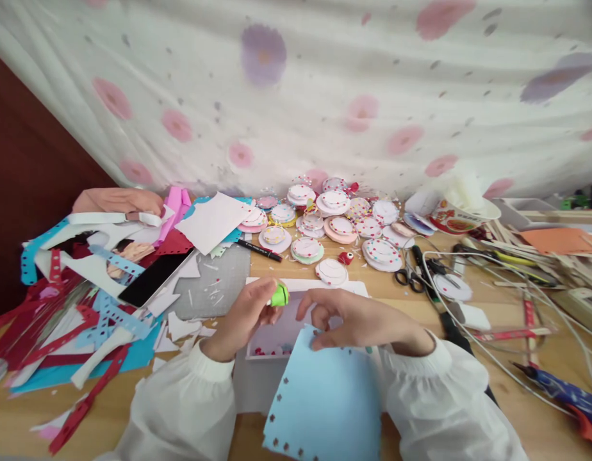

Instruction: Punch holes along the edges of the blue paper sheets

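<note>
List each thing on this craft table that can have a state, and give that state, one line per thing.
left hand: closed on the green punch
green punch: held above the white box
right hand: pinching the blue sheet
blue sheet: holes punched along its edge
white box: open, punched dots inside
scissors: lying flat
black marker: capped
phone: screen dark

I'm looking past the middle to a cluster of round layered paper discs dotted in red and blue [341, 221] at the back of the wooden table [517, 358]. A black marker pen [259, 250] lies just left of them, with a white paper sheet [212, 221] beyond it. Black-handled scissors [410, 274] sit to the right. Far left, I see a heap of punched red, blue and white paper strips [79, 301]. A flowered white cloth [325, 89] hangs behind.
</note>
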`<state>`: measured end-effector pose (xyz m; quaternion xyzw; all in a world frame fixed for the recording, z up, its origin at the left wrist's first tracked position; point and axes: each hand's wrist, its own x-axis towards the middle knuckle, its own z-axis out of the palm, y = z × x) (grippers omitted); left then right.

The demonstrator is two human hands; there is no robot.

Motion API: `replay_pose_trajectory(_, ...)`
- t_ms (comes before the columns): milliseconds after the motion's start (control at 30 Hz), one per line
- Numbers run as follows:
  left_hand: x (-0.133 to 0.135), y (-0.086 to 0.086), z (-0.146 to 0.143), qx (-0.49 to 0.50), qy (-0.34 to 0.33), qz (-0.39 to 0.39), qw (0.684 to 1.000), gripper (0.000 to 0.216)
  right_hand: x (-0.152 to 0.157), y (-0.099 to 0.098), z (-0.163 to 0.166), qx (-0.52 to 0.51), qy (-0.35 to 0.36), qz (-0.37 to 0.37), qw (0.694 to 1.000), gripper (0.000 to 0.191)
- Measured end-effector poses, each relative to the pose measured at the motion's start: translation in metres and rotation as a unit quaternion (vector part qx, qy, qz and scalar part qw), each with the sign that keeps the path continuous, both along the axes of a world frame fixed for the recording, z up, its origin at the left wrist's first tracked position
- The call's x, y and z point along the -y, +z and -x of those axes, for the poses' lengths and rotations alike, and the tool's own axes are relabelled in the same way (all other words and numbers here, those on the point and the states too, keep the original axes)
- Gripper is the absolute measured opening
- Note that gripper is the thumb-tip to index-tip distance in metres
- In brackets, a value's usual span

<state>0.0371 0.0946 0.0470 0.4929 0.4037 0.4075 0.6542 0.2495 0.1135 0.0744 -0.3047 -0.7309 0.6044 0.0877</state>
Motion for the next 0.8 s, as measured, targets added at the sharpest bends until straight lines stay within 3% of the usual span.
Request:
replay_pose_trajectory(100, 0.004, -0.003, -0.002, -0.047, -0.026, -0.024, 0.998, 0.044, -0.005, 0.008, -0.003, 0.011, -0.032, -0.047, 0.998, 0.021)
replay_pose_trajectory(300, 0.011, -0.004, -0.002, -0.182, -0.014, -0.072, 0.981, 0.041, -0.001, 0.012, -0.005, 0.054, -0.113, -0.086, 0.988, 0.022)
replay_pose_trajectory(533, 0.014, -0.003, 0.002, -0.204, -0.049, -0.112, 0.971, 0.034, 0.008, 0.015, -0.002, 0.051, -0.152, -0.128, 0.979, 0.017)
replay_pose_trajectory(800, 0.015, -0.003, 0.005, -0.164, -0.086, -0.058, 0.981, 0.023, 0.013, 0.016, -0.003, 0.070, -0.168, -0.193, 0.964, 0.014)
